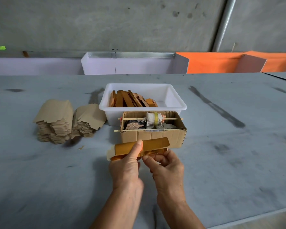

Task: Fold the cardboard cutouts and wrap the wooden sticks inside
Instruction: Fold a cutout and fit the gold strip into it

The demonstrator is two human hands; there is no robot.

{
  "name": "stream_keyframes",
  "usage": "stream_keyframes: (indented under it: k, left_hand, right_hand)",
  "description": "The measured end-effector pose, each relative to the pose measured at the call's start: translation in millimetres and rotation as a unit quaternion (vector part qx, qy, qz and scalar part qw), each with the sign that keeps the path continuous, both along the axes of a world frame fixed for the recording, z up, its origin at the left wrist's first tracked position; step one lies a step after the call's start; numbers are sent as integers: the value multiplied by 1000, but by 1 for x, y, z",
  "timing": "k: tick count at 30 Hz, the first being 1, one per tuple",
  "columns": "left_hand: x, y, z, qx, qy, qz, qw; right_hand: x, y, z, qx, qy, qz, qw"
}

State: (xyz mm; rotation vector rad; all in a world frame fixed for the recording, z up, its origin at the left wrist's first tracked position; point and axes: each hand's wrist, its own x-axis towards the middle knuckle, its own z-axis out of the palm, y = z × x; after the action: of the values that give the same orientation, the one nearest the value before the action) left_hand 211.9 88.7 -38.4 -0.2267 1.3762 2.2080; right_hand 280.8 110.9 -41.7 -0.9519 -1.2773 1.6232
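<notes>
Cardboard cutout [155, 142], gold-faced and partly folded, sits at the centre of the frame, held just above the grey desk [229, 162] and directly in front of the brown cardboard box [162, 136]. One long gold flap stands up toward the box; a pale unprinted tab projects at the cutout's left end. Left hand [124, 169] grips the cutout from below, its thumb pressed flat on the gold face near the middle and the remaining fingers curled beneath. Right hand [167, 166] pinches the lower folded edge of the cutout between thumb and forefinger, just right of the left thumb; the other fingers are loosely curled. Whether a wooden stick lies inside the fold cannot be determined. The brown cardboard box is open at the top and holds cloth scraps, and two thin wooden skewers [134, 119] span its top, the rear one carrying a cloth bundle bound with yellow tape [155, 119]. Touching the box on its far side, a white plastic tub [172, 98] contains a leaning row of finished gold wraps [130, 99]. At centre left, two stacks of flat unfolded cutouts [63, 119] rest on the desk, brown side up. Lilac and orange panels [213, 63] line the desk's far edge before a concrete wall.
</notes>
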Motion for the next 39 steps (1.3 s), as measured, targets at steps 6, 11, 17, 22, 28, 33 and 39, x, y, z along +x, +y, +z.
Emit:
stream_keyframes:
  k: [6,11,17,22,28,33,39]
  left_hand:
    - [6,-2,-2,-13,13,-16,1000]
    - [12,-2,0,-16,50,-10,999]
    - [10,-1,1,-10,52,-13,998]
    - [16,0,4,14,20,-45,999]
    - [13,-7,-1,33,11,-107,994]
    - [15,-13,-7,16,19,-111,994]
    - [15,-12,-7,14,32,-97,995]
  right_hand:
    - [4,2,0,-55,-3,25,998]
    - [7,1,0,-120,13,51,991]
    - [9,1,7,-277,138,77,948]
    - [1,-3,3,-320,174,53,930]
    - [3,4,6,-292,157,10,943]
    - [6,8,7,-266,136,2,954]
    - [3,8,5,-217,116,3,969]
